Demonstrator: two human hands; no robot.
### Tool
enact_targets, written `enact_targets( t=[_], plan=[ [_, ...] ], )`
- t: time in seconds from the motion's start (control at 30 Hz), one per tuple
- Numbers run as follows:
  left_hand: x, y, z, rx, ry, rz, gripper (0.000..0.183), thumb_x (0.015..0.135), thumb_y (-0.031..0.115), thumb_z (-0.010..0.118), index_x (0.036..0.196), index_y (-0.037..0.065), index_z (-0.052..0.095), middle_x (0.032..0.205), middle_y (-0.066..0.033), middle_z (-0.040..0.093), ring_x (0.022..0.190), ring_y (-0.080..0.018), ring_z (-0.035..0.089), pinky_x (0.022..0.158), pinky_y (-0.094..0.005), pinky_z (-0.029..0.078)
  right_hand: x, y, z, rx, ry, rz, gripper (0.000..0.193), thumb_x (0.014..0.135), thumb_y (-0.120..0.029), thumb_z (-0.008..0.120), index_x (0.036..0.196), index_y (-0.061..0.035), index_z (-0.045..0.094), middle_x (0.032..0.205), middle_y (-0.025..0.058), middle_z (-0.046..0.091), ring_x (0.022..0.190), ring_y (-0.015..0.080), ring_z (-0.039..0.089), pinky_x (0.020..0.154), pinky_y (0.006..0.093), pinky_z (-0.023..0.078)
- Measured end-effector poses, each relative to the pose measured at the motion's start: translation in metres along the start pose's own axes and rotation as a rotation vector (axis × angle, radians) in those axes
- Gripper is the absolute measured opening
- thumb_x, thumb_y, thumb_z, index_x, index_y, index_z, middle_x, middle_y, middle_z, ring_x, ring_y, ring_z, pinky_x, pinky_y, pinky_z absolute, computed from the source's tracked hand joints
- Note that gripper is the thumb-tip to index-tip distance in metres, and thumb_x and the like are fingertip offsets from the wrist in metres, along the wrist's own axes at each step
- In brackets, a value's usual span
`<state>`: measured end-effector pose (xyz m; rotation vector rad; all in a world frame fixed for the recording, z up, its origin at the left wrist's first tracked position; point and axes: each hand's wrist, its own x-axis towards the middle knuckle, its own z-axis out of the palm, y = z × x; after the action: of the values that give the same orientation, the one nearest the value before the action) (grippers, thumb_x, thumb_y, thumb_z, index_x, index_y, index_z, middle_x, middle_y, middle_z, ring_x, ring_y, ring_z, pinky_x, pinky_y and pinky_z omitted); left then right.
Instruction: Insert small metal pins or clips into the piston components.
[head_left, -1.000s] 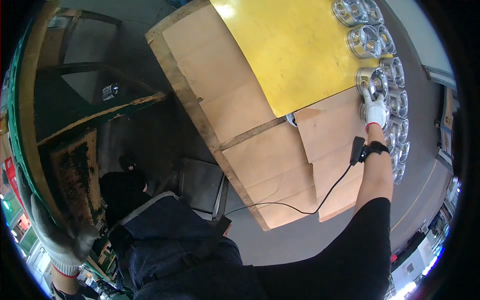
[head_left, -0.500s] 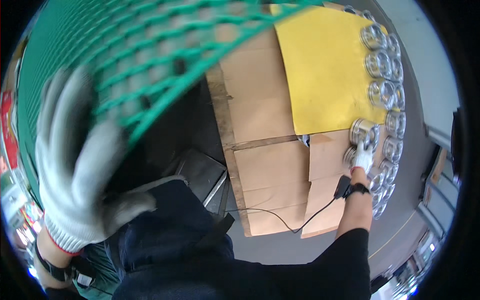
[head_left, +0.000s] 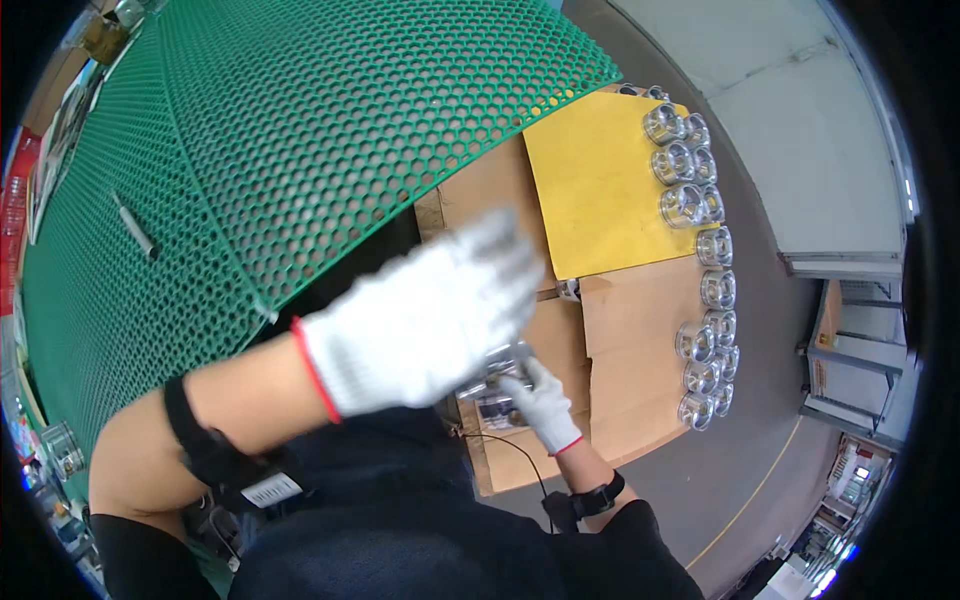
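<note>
My right hand [head_left: 545, 408], in a white knit glove, is closed on a shiny metal piston [head_left: 497, 362] in front of my body. A second metal part [head_left: 498, 411] shows just below it, and I cannot tell whether the same hand holds it. My left hand [head_left: 425, 315], gloved too, reaches across in front, next to the piston and partly covering it. Its fingers are stretched out and blurred, with nothing seen in them. Further right, several more pistons [head_left: 683, 206] stand in rows along the outer edge of the cardboard-covered surface.
A green honeycomb mat [head_left: 330, 130] spreads over the left and far side, with a pen-like tool [head_left: 135, 230] on it. Yellow sheet [head_left: 600, 190] and brown cardboard [head_left: 640, 350] lie under the pistons. A black cable [head_left: 510, 445] runs by my right wrist. Another piston [head_left: 62, 450] stands at far left.
My right hand has come from the piston rows back toward my body with a piston. My left hand has swung from the left side to the middle. The view has shifted.
</note>
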<state>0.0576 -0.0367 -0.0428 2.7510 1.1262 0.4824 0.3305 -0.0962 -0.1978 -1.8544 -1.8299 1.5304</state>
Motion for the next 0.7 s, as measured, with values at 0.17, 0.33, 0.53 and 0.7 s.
enact_targets(
  t=[0.17, 0.33, 0.53, 0.7],
  plan=[
    [-0.025, 0.076, -0.003, -0.064, -0.580, -0.244, 0.031, 0.071, 0.025, 0.072, 0.087, -0.002, 0.069, 0.082, -0.0241, 0.062, 0.081, -0.0348, 0.062, 0.057, -0.0397, 0.054, -0.065, -0.081, 0.008, -0.281, -0.022, -0.295, 0.043, 0.073, -0.039, 0.069, 0.099, -0.0043, 0.066, 0.095, 0.0207, 0.065, 0.094, 0.0366, 0.064, 0.084, 0.0447, 0.051],
    [-0.065, 0.098, -0.028, -0.024, -0.303, -0.292, 0.026, 0.070, 0.022, 0.072, 0.081, -0.001, 0.067, 0.065, -0.0172, 0.062, 0.066, -0.0331, 0.064, 0.056, -0.0404, 0.053, -0.098, -0.126, 0.004, -0.241, -0.077, -0.377, 0.055, 0.069, -0.032, 0.078, 0.114, -0.0039, 0.063, 0.105, 0.0184, 0.066, 0.091, 0.0333, 0.067, 0.082, 0.0390, 0.055],
    [-0.137, 0.110, -0.099, -0.160, -0.147, -0.470, 0.029, 0.067, 0.026, 0.076, 0.082, 0.004, 0.065, 0.063, -0.0117, 0.061, 0.059, -0.0319, 0.062, 0.060, -0.0416, 0.051, -0.110, -0.168, 0.011, -0.387, -0.043, -0.902, 0.099, 0.067, -0.038, 0.085, 0.147, -0.0047, 0.037, 0.112, 0.0167, 0.066, 0.097, 0.0339, 0.067, 0.088, 0.0401, 0.053],
    [-0.232, 0.125, -0.176, -0.130, 0.145, -0.814, 0.024, 0.060, 0.008, 0.069, 0.084, 0.005, 0.068, 0.066, -0.0165, 0.062, 0.066, -0.0359, 0.065, 0.063, -0.0378, 0.054, -0.128, -0.212, 0.006, -0.396, -0.247, -0.540, 0.087, 0.073, -0.027, 0.080, 0.147, -0.0057, 0.039, 0.117, 0.0182, 0.065, 0.105, 0.0348, 0.065, 0.090, 0.0385, 0.051]
  ],
)
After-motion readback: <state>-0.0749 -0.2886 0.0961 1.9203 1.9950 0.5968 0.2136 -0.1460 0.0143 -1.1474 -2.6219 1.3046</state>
